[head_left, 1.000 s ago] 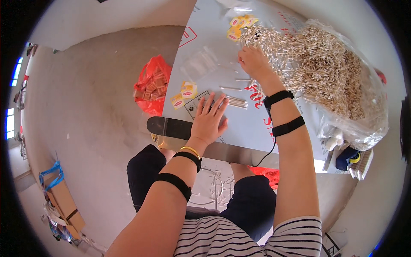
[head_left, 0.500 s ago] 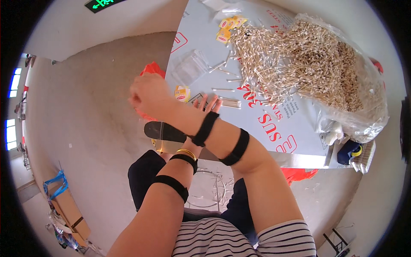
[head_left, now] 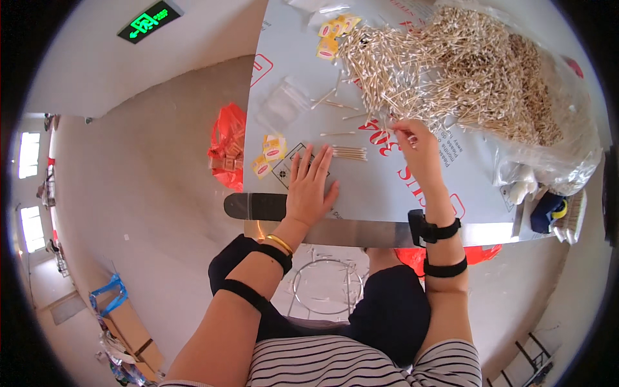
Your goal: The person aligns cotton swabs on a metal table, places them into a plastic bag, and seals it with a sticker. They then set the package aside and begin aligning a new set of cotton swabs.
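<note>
My left hand (head_left: 311, 188) lies palm down on the table sheet, fingers stretched out. Its fingertips are at the left end of a small row of cotton swabs (head_left: 351, 153). My right hand (head_left: 420, 149) is at the lower edge of a large heap of loose cotton swabs (head_left: 445, 77), thumb and fingers pinched together. What is between those fingertips is too small to tell from the swabs around them. A few single swabs (head_left: 338, 133) lie between the row and the heap.
Small clear bags (head_left: 284, 103) and yellow printed cards (head_left: 274, 147) lie left on the printed metal-look sheet (head_left: 380, 193). More yellow cards (head_left: 327, 47) are farther back. A clear plastic bag (head_left: 567, 148) surrounds the heap's right side. Off the left edge hangs a red bag (head_left: 225, 138) with small packs.
My right hand has swung from above the red bag at the left, across my left arm, to the swab heap. My left hand stays by the row. The view has shifted a little.
</note>
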A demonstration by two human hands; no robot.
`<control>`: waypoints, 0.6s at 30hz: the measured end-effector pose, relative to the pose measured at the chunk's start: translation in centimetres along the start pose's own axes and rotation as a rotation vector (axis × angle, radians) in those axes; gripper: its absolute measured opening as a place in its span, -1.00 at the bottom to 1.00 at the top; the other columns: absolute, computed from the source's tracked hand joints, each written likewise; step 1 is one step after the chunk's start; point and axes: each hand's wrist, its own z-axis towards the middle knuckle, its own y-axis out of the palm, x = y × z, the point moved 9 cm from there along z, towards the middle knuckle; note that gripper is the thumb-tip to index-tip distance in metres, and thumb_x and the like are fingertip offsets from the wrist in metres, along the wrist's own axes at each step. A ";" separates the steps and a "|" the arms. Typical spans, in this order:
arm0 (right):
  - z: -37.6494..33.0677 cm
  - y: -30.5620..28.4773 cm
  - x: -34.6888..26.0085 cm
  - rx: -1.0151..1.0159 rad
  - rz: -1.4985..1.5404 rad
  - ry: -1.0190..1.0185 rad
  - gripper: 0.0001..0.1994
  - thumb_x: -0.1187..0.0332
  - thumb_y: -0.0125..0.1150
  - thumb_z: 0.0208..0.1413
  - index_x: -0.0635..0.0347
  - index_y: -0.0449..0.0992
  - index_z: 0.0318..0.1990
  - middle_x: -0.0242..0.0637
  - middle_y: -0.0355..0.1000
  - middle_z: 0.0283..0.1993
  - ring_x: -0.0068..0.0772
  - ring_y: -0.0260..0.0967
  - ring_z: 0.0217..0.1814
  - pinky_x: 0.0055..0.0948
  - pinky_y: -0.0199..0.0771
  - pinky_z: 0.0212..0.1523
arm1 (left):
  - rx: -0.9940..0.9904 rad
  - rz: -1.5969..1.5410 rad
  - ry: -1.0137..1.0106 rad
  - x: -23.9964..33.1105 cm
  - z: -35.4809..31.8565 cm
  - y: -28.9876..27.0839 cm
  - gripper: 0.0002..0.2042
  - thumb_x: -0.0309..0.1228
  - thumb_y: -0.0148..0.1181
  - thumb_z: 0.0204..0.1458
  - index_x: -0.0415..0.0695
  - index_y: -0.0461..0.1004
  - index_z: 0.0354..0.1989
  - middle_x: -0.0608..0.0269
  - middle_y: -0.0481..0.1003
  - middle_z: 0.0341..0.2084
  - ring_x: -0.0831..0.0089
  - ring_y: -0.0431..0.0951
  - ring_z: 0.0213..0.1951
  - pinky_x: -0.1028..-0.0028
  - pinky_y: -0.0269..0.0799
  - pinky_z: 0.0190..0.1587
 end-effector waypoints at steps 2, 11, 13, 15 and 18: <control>-0.8 -1.7 1.5 0.081 -0.001 0.118 -0.86 0.53 0.27 0.20 0.25 0.67 -0.12 -0.19 0.60 -0.16 -0.26 0.56 -0.22 -0.36 0.55 -0.14 | 0.011 -0.007 0.003 -0.2 0.0 -0.3 -0.25 -0.23 0.16 0.19 -0.14 0.06 0.55 0.10 0.17 0.52 -0.02 0.04 0.55 -0.05 -0.18 0.57; -3.8 -0.4 2.1 0.002 -0.013 0.074 -0.84 0.56 0.27 0.15 0.22 0.67 -0.13 -0.22 0.50 -0.26 -0.19 0.47 -0.18 -0.29 0.52 -0.11 | 0.244 -0.332 0.024 -2.5 3.6 -4.3 -0.50 -0.35 0.23 0.16 -0.10 0.43 0.30 0.09 0.40 0.32 0.08 0.37 0.29 0.03 0.17 0.33; -3.7 -0.5 1.9 0.008 -0.141 -0.014 -0.82 0.56 0.28 0.13 0.19 0.67 -0.13 -0.23 0.49 -0.23 -0.16 0.45 -0.13 -0.24 0.50 -0.06 | 0.278 -0.171 0.048 -2.6 7.8 -5.4 -0.54 -0.33 0.29 0.12 -0.07 0.48 0.22 0.14 0.46 0.23 0.12 0.40 0.24 0.04 0.21 0.25; -3.2 -0.3 1.0 0.014 -0.262 -0.110 -0.81 0.56 0.29 0.11 0.16 0.67 -0.13 -0.24 0.47 -0.20 -0.12 0.44 -0.08 -0.20 0.49 0.00 | 0.275 -0.059 0.024 -3.8 11.5 -5.8 -0.56 -0.30 0.33 0.10 -0.06 0.50 0.18 0.16 0.49 0.19 0.14 0.40 0.22 0.05 0.21 0.23; -2.3 0.3 -0.9 0.030 -0.363 -0.226 -0.75 0.54 0.33 0.06 0.09 0.65 -0.08 -0.28 0.44 -0.11 -0.12 0.39 0.02 -0.16 0.45 0.09 | 0.127 0.206 0.091 -5.0 15.0 -4.7 -0.52 -0.25 0.42 0.02 -0.03 0.52 0.15 0.23 0.50 0.09 0.18 0.42 0.16 0.09 0.18 0.22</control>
